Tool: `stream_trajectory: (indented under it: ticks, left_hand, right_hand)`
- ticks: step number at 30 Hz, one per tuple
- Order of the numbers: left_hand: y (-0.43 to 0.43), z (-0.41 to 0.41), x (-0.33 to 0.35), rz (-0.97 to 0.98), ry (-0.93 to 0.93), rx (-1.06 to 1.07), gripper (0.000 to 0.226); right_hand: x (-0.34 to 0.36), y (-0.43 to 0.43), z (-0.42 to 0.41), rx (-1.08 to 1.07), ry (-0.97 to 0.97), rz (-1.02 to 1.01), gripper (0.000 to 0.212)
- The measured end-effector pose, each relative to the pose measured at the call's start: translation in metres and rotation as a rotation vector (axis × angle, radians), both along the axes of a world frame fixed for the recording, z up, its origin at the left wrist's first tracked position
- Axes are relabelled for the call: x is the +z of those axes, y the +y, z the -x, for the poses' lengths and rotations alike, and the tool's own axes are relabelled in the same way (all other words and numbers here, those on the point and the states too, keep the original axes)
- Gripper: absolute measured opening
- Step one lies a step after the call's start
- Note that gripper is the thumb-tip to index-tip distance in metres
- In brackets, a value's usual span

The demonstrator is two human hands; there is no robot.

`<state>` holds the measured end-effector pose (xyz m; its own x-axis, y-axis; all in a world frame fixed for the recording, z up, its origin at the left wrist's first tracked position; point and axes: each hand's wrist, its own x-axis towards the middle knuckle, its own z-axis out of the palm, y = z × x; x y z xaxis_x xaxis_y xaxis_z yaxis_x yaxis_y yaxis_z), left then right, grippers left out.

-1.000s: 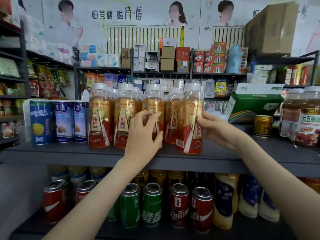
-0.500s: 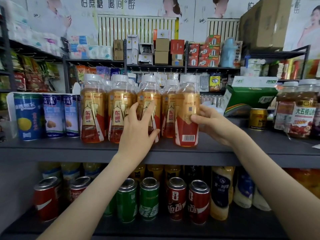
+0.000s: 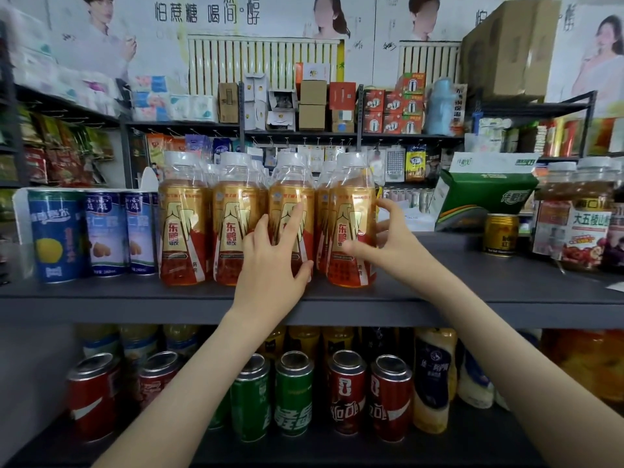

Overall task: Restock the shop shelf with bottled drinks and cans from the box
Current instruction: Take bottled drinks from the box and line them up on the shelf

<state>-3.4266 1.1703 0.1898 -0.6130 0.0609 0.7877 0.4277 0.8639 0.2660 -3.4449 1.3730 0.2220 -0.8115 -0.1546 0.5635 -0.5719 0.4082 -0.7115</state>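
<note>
Counted four clear plastic bottles with white caps and gold-and-red labels (image 3: 182,231) in the front row at 12 o'clock; more behind, number unclear. Three tall blue-and-white metal cans (image 3: 55,234) at 9 o'clock. One short gold metal can (image 3: 501,234) and one green-and-white cardboard carton (image 3: 486,194) at 3 o'clock. At least two clear jars with white lids (image 3: 574,187) further out at 3 o'clock. Four red metal cans (image 3: 347,390) between 7 and 5 o'clock, and two green metal cans (image 3: 293,393) at 6 o'clock.

Single head-worn wide-angle view, looking forward and slightly down, square-on to the grey shelf (image 3: 472,298) from close in; its front edge mid-frame, lower tier (image 3: 354,450) below, wall posters (image 3: 209,15) above.
</note>
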Motion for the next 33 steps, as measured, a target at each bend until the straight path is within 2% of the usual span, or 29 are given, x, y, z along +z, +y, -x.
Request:
stream_trajectory:
  ticks: [1, 3, 10, 21, 23, 25, 28, 30, 33]
  left_hand:
    - [0.0, 0.0, 0.0, 0.004, -0.005, 0.0, 0.082]
    - [0.0, -0.001, 0.0, 0.015, -0.015, 0.004, 0.082]
    - [0.004, 0.0, -0.001, 0.014, -0.009, 0.016, 0.082]
    - [0.001, -0.001, 0.0, -0.047, -0.015, -0.049, 0.081]
    - [0.002, -0.002, -0.001, -0.049, -0.009, -0.047, 0.081]
    - [0.002, -0.003, 0.0, -0.043, 0.005, -0.039, 0.08]
    - [0.001, -0.004, -0.001, -0.022, -0.007, -0.03, 0.08]
    - [0.001, -0.007, -0.003, -0.003, -0.048, -0.036, 0.079]
    - [-0.002, -0.019, -0.015, 0.032, -0.049, -0.034, 0.071]
  right_hand:
    - [-0.002, -0.004, 0.001, -0.05, 0.06, -0.044, 0.093]
    - [-0.004, -0.009, 0.003, -0.08, 0.092, -0.035, 0.096]
    - [-0.001, -0.006, 0.005, 0.138, -0.049, -0.043, 0.077]
    - [0.002, -0.012, 0.014, 0.021, -0.135, -0.109, 0.093]
    - [-0.002, -0.019, 0.008, -0.041, -0.086, -0.12, 0.093]
    - [-0.007, -0.03, -0.004, -0.121, 0.074, -0.155, 0.093]
    - [-0.018, -0.041, -0.021, -0.262, 0.319, -0.319, 0.089]
    - [-0.025, -0.046, -0.029, -0.365, 0.346, -0.411, 0.087]
    - [-0.032, -0.05, -0.037, -0.447, 0.285, -0.475, 0.085]
